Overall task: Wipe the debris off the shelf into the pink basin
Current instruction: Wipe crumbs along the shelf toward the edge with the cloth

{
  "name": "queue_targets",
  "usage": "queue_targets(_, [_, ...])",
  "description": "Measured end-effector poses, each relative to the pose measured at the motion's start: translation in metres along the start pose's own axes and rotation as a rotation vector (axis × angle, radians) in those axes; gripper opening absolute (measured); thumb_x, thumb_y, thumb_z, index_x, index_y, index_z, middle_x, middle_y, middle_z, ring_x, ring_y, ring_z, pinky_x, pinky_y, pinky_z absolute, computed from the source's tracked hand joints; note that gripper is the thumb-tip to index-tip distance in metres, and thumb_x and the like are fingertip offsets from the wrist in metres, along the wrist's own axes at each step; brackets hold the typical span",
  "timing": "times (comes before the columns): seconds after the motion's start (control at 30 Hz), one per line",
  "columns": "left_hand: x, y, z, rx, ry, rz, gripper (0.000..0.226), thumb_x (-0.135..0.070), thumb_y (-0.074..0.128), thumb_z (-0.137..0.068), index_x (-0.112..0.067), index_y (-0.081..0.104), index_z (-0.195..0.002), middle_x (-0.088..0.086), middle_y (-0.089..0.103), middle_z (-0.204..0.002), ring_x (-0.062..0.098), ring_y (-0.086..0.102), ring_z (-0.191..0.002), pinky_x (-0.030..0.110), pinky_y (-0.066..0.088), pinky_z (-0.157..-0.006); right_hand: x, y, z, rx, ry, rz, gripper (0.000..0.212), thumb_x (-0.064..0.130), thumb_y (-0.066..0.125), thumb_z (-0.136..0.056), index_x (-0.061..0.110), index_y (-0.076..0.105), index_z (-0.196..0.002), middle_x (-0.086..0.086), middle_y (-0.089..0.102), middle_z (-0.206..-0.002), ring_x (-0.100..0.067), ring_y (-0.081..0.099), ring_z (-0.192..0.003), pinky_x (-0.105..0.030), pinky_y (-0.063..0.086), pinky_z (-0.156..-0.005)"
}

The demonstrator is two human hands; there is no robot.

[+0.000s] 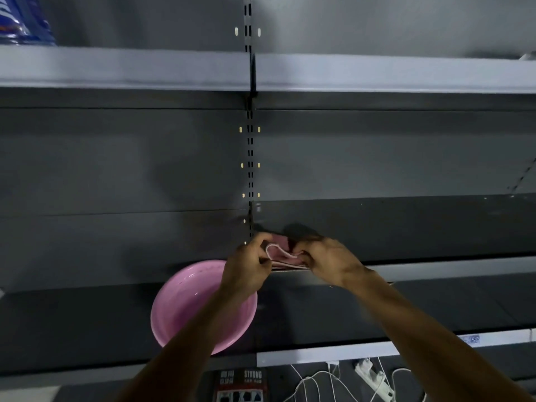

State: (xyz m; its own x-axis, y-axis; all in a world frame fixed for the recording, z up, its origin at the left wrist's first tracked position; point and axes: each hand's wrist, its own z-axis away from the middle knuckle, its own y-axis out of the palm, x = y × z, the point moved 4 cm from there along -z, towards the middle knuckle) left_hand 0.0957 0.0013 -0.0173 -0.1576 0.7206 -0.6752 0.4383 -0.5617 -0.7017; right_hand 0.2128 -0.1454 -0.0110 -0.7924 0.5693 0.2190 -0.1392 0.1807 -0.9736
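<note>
Both grips pinch a folded pink cloth (282, 256) just below frame centre, left hand (246, 268) and right hand (330, 261) at its ends, seemingly bunching it at the shelf's (406, 227) front lip. The pink basin (185, 303) sits lower left, on the lower shelf (72, 320) beneath the left hand, likely to catch swept debris.

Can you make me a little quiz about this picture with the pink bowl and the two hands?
1. True or false: the pink basin stands on the top shelf.
2. What do the left hand and the right hand both hold? A) a sponge B) a pink cloth C) a brush
3. Fill the gap: the power strip at the bottom right is coloured ___.

Key: 1 false, it sits on a lower shelf, under the left arm. 2 B. 3 white.
</note>
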Motion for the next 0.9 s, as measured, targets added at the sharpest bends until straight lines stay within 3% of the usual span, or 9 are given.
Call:
queue_targets(0.17, [-0.005,-0.005,0.002,0.004,-0.021,0.018,0.049,-0.008,0.061,-0.083,-0.032,0.056,-0.125,-0.009,0.070,-0.079,0.009,0.065,-0.074,0.027,0.052,-0.071,-0.008,-0.014,0.007,0.019,-0.021,0.078,0.035,0.037,0.051,-0.095,0.043,0.050,-0.129,0.006,0.061,-0.129,-0.023,0.059,-0.114,-0.031,0.046,-0.094])
queue_targets(0.23, [-0.006,-0.005,-0.001,-0.021,-0.015,0.036,0.047,-0.008,0.058,-0.083,-0.032,0.058,-0.123,-0.011,0.069,-0.082,0.011,0.065,-0.078,0.027,0.051,-0.075,0.001,-0.017,0.009,0.052,-0.060,0.104,0.047,0.049,0.046,-0.095,0.044,0.036,-0.141,0.007,0.055,-0.136,-0.023,0.052,-0.123,-0.035,0.044,-0.099])
queue_targets(0.3, [-0.007,-0.004,-0.004,-0.054,-0.020,0.058,0.043,-0.006,0.055,-0.082,-0.030,0.064,-0.117,-0.011,0.068,-0.088,0.010,0.064,-0.083,0.016,0.047,-0.075,0.013,-0.014,0.008,0.069,-0.072,0.109,0.061,0.064,0.043,-0.091,0.043,0.027,-0.146,0.007,0.048,-0.140,-0.022,0.040,-0.130,-0.036,0.039,-0.103])
queue_targets(0.37, [-0.011,-0.001,-0.008,-0.065,-0.028,0.089,0.038,-0.004,0.054,-0.081,-0.025,0.068,-0.110,-0.011,0.070,-0.094,0.007,0.064,-0.088,0.007,0.043,-0.073,0.024,-0.008,0.002,0.095,-0.044,0.085,0.072,0.072,0.046,-0.084,0.038,0.031,-0.145,0.006,0.043,-0.142,-0.021,0.036,-0.132,-0.036,0.037,-0.103])
queue_targets(0.43, [-0.015,-0.001,-0.012,-0.070,-0.039,0.144,0.032,-0.004,0.056,-0.081,-0.021,0.071,-0.105,-0.010,0.072,-0.096,0.003,0.064,-0.089,0.011,0.046,-0.078,0.032,-0.002,-0.002,0.104,-0.007,0.107,0.074,0.071,0.051,-0.081,0.029,0.037,-0.140,0.001,0.046,-0.141,-0.023,0.040,-0.132,-0.036,0.039,-0.101])
queue_targets(0.57, [-0.025,-0.004,-0.018,-0.083,-0.037,0.239,0.027,-0.002,0.060,-0.081,-0.016,0.072,-0.102,-0.010,0.070,-0.088,-0.011,0.060,-0.077,0.004,0.042,-0.073,0.037,-0.009,-0.010,0.057,0.052,0.092,0.063,0.068,0.048,-0.085,0.027,0.045,-0.133,0.000,0.056,-0.132,-0.023,0.051,-0.123,-0.036,0.045,-0.092])
queue_targets(0.73, [-0.032,-0.005,-0.020,-0.069,0.036,0.285,0.029,0.003,0.058,-0.084,-0.014,0.069,-0.105,-0.014,0.068,-0.086,-0.012,0.061,-0.078,0.004,0.040,-0.073,0.033,-0.016,-0.014,-0.012,0.117,0.096,0.027,0.030,0.056,-0.092,0.025,0.060,-0.118,-0.006,0.067,-0.114,-0.027,0.064,-0.105,-0.033,0.048,-0.083])
queue_targets(0.83, [-0.030,-0.010,-0.017,-0.066,0.090,0.248,0.027,0.002,0.055,-0.087,-0.015,0.067,-0.105,-0.016,0.066,-0.082,-0.012,0.060,-0.075,0.003,0.038,-0.069,0.028,-0.025,-0.009,-0.062,0.123,0.118,0.022,0.028,0.058,-0.091,0.021,0.061,-0.112,-0.009,0.069,-0.108,-0.031,0.064,-0.102,-0.036,0.049,-0.082])
queue_targets(0.9, [-0.022,-0.013,-0.016,-0.042,0.095,0.194,0.027,-0.002,0.056,-0.089,-0.019,0.066,-0.107,-0.013,0.066,-0.086,-0.006,0.062,-0.079,0.010,0.043,-0.073,0.024,-0.034,-0.006,-0.067,0.117,0.142,0.023,0.027,0.058,-0.091,0.022,0.060,-0.113,-0.009,0.069,-0.108,-0.032,0.064,-0.101,-0.036,0.049,-0.083])
